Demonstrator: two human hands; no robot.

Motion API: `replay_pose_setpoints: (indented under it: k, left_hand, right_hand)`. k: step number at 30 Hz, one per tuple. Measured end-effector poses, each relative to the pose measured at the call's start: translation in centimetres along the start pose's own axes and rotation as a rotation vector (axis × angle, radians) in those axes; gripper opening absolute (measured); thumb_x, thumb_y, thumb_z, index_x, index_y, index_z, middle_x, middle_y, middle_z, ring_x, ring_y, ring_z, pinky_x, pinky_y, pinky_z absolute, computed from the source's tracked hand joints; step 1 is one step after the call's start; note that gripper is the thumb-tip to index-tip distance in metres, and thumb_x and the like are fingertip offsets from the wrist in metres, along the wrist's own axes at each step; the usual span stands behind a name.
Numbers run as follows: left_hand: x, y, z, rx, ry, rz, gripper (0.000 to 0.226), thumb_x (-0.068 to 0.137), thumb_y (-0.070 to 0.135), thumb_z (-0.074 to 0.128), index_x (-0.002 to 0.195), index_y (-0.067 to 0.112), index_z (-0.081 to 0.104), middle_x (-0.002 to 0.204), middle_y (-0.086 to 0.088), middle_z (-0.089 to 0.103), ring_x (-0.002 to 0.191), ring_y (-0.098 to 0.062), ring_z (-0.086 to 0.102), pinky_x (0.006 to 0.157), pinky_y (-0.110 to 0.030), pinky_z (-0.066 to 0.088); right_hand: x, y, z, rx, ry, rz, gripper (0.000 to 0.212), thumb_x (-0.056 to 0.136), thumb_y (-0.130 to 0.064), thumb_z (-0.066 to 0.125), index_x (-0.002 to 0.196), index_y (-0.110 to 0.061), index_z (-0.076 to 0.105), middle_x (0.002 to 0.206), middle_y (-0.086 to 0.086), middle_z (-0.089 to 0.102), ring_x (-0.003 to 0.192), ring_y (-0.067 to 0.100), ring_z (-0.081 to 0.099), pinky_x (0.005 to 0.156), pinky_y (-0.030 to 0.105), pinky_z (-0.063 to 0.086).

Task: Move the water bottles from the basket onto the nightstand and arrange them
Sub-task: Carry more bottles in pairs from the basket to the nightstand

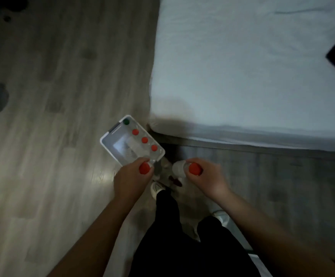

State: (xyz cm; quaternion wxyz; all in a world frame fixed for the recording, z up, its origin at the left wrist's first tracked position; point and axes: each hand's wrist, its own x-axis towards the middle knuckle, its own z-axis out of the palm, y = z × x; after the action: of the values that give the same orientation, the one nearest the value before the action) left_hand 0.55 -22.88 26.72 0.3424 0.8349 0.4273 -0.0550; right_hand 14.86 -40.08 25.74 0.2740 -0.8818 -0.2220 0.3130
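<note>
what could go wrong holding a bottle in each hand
The left hand and right hand grip their bottles near the red caps, so one could slip and drop. The basket sits on the floor close to the feet; a step might knock it and topple the four bottles inside.

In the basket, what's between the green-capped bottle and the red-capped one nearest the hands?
Two more red-capped bottles, in line along the basket wall; head view.

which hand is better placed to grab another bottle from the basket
Left, probably: the left hand, holding a red-capped clear bottle, is at the rim of the white plastic basket; the right hand, with another red-capped bottle, is off over the floor. Both are full.
</note>
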Motion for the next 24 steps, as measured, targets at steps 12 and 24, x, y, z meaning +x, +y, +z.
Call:
replay_pose_setpoints:
  k: [12,24]
  left_hand:
    - [-9.9,18.9,13.7,0.050,-0.172,0.331,0.026,0.075,0.049,0.063,0.098,0.038,0.065,0.080,0.007,0.073,0.056,-0.009,0.066,0.056,-0.024,0.055]
    - [-18.4,39.8,28.5,0.147,-0.424,0.829,0.027,0.069,0.046,0.063,0.091,0.032,0.067,0.087,0.008,0.073,0.086,-0.013,0.068,0.073,-0.033,0.054]
  right_hand:
    - [-16.6,21.7,-15.1,0.233,0.434,0.298,0.020,0.075,-0.037,0.071,0.095,-0.033,0.067,0.086,-0.012,0.069,0.081,0.007,0.065,0.073,0.026,0.053]
    - [-29.7,36.9,-25.5,0.442,0.851,0.496,0.017,0.076,-0.028,0.074,0.091,-0.028,0.067,0.085,-0.007,0.067,0.080,0.008,0.063,0.067,0.015,0.043]
